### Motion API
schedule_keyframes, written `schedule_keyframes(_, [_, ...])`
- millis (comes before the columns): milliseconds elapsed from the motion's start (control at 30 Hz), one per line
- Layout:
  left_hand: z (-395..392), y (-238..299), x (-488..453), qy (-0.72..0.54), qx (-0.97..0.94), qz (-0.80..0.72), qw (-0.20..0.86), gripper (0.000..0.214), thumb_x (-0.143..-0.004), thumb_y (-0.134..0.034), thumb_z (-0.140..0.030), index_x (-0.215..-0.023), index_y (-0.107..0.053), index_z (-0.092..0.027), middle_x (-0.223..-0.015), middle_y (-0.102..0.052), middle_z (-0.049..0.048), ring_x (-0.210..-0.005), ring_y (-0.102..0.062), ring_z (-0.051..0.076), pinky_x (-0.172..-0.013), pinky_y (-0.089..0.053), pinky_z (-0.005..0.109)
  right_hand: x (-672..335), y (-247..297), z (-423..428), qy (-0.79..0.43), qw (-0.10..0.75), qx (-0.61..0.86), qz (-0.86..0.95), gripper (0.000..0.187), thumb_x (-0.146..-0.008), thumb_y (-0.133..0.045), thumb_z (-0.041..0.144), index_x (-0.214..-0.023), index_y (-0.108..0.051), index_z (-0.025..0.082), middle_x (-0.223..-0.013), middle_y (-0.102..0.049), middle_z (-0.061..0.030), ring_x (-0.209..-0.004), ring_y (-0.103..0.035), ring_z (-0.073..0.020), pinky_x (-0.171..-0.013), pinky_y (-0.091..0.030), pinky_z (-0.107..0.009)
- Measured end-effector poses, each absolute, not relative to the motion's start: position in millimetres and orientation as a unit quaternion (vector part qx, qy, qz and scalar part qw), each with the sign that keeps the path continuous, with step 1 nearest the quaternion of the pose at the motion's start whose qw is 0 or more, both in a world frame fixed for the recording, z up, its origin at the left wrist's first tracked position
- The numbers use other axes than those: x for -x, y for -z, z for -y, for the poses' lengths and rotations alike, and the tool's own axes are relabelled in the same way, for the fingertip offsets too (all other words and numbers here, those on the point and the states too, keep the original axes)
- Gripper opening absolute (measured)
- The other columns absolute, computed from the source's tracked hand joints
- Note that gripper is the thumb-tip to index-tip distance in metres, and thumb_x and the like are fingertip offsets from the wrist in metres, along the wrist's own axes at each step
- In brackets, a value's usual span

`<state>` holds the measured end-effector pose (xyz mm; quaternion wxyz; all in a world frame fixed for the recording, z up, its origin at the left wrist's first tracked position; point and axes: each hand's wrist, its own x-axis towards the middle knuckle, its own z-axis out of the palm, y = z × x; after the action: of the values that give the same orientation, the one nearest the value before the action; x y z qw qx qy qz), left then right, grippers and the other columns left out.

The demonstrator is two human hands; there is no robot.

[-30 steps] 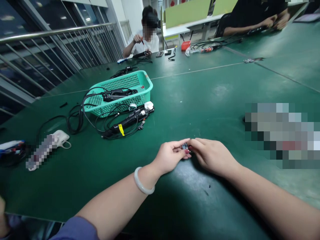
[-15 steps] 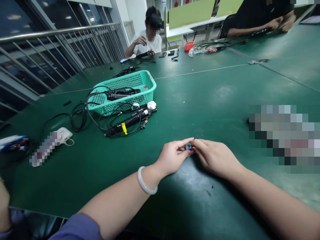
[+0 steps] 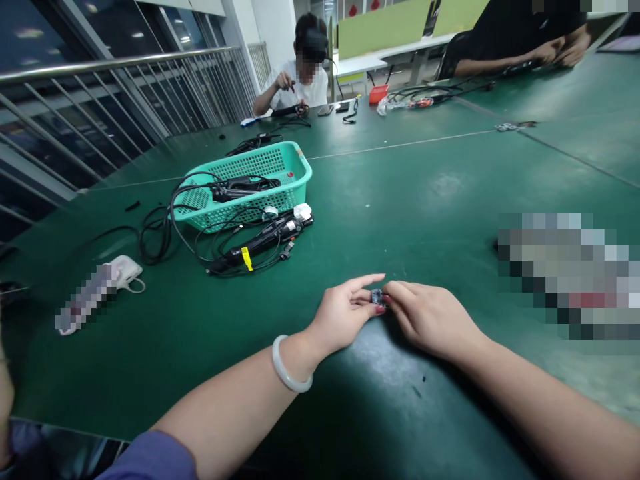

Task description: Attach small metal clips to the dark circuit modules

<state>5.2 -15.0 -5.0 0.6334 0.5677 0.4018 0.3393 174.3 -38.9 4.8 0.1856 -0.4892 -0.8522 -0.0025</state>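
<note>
Between my two hands is a small blue-grey square piece [image 3: 377,297], perhaps a little circuit board; its exact kind is too small to tell. My left hand [image 3: 345,310] pinches it from the left, thumb below and index finger stretched out above. From the right, my right hand [image 3: 425,313] has its fingertips closed at the piece's edge, hiding part of it. Both hands are just over the green table [image 3: 340,413]. A white bangle [image 3: 290,367] circles my left wrist.
A turquoise basket [image 3: 250,200] with black cabled devices stands to the left, and another black cabled device [image 3: 265,243] lies before it. A pale phone-like thing [image 3: 100,293] is far left, a blurred-out object [image 3: 575,273] right. Two people sit across the table; an arm shows at the left edge.
My left index finger has lifted slightly off the small square piece, so more of it shows. The person across in white has lowered a hand and leaned a little.
</note>
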Motion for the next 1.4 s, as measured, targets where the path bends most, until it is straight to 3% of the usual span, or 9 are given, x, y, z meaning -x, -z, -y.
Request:
schedule_keyframes(267, [18.0, 0.5, -2.5, -0.335, -0.627, -0.405, 0.575, 0.048, -0.072, -0.062, -0.013, -0.119, -0.060, -0.020, -0.071, -0.066, 0.0002, -0.063, -0.059, 0.009, -0.068, -0.049, 0.024, -179.3, -3.3, 34.3, -0.021, 0.208, 0.465, 0.860, 0.020, -0.089, -0.034, 0.016, -0.072, -0.045, 0.020, -0.062, -0.057, -0.0002, -0.054, -0.052, -0.0129, -0.053, -0.034, -0.024])
schedule_keyframes(433, [19.8, 2.3, -3.5, -0.335, -0.635, -0.402, 0.568, 0.049, -0.071, -0.062, -0.012, -0.119, -0.061, -0.020, -0.069, -0.061, -0.0011, -0.061, -0.055, 0.009, -0.066, -0.048, 0.025, -174.2, -5.1, 37.1, -0.029, 0.225, 0.461, 0.858, 0.019, -0.087, -0.034, 0.015, -0.075, -0.049, 0.019, -0.063, -0.060, -0.0024, -0.054, -0.052, -0.0134, -0.053, -0.034, -0.024])
schedule_keyframes(733, [20.4, 1.4, -1.9, -0.319, -0.693, -0.409, 0.502, 0.049, -0.074, -0.060, -0.016, -0.122, -0.058, -0.021, -0.063, -0.051, -0.0039, -0.057, -0.045, 0.008, -0.066, -0.046, 0.026, -173.6, -4.0, 36.8, -0.041, 0.175, 0.498, 0.848, 0.020, -0.087, -0.036, 0.015, -0.077, -0.052, 0.020, -0.062, -0.061, -0.0016, -0.054, -0.054, -0.0137, -0.053, -0.033, -0.025])
schedule_keyframes(967, [23.3, -1.0, -1.4, -0.306, -0.730, -0.405, 0.458, 0.049, -0.079, -0.055, -0.018, -0.128, -0.053, -0.021, -0.073, -0.061, -0.0013, -0.059, -0.052, 0.008, -0.068, -0.047, 0.024, -174.8, -6.6, 39.9, -0.091, 0.198, 0.502, 0.837, 0.023, -0.091, -0.036, 0.023, -0.074, -0.052, 0.020, -0.066, -0.062, -0.0012, -0.058, -0.055, -0.0135, -0.056, -0.035, -0.025])
schedule_keyframes(1133, [23.6, -1.4, -3.6, -0.336, -0.703, -0.379, 0.499, 0.047, -0.084, -0.051, -0.022, -0.130, -0.049, -0.017, -0.091, -0.069, 0.0060, -0.077, -0.065, 0.012, -0.077, -0.051, 0.025, -175.0, -12.1, 40.7, -0.141, 0.232, 0.522, 0.808, 0.027, -0.091, -0.037, 0.028, -0.069, -0.049, 0.020, -0.062, -0.059, -0.0004, -0.055, -0.052, -0.0125, -0.054, -0.035, -0.025])
schedule_keyframes(1400, [23.0, -3.7, -2.6, -0.350, -0.671, -0.384, 0.529, 0.038, -0.081, -0.053, -0.015, -0.118, -0.057, -0.016, -0.082, -0.069, 0.0058, -0.077, -0.067, 0.014, -0.076, -0.053, 0.026, -171.8, -9.3, 42.4, -0.222, 0.267, 0.498, 0.795, 0.029, -0.092, -0.037, 0.032, -0.067, -0.048, 0.020, -0.060, -0.056, 0.0007, -0.054, -0.049, -0.0114, -0.053, -0.036, -0.024])
